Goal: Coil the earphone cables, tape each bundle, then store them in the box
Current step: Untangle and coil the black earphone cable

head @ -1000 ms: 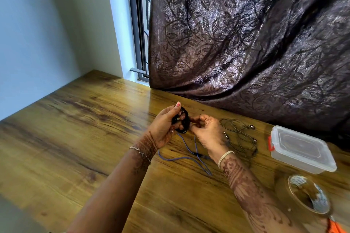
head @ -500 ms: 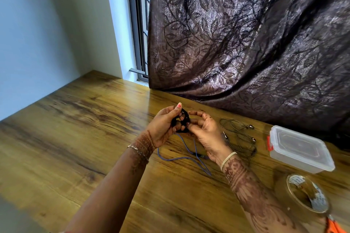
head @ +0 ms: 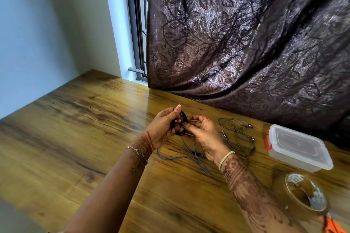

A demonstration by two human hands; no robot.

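Note:
My left hand grips a small coiled black earphone bundle just above the wooden table. My right hand pinches the same bundle from the right with thumb and fingertips. A loose blue earphone cable lies on the table under my hands. A dark grey earphone cable with metal buds lies uncoiled to the right. Further right stands the clear plastic box, lid on, with a red latch. A roll of brown tape lies near the right front.
A dark leaf-patterned curtain hangs down to the table's far edge behind the objects. The wooden table meets a wall on the left. An orange-handled item shows at the bottom right corner.
My right hand has closed in on the black bundle and its fingers now pinch it; my left hand has kept its hold with little shift.

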